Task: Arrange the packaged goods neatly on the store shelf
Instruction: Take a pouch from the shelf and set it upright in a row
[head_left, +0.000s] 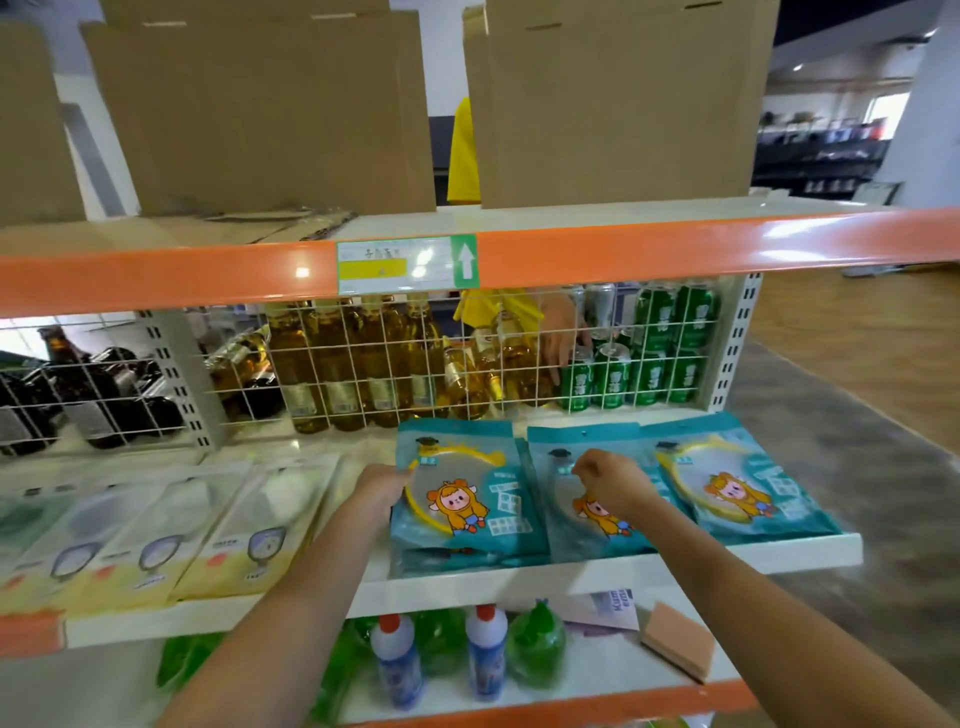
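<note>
We grip the left teal packet (462, 499) with our left hand (382, 483) to square it, while our right hand (605, 475) pinches the middle packet (587, 499).

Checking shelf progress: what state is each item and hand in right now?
left blue packet stack: flat, left edge gripped by left hand.
middle blue packet: flat, under right hand, fingers curled on it.
right blue packet: flat, untouched.
yellow packets: lying in a row.
spray bottles: upright below.
</note>
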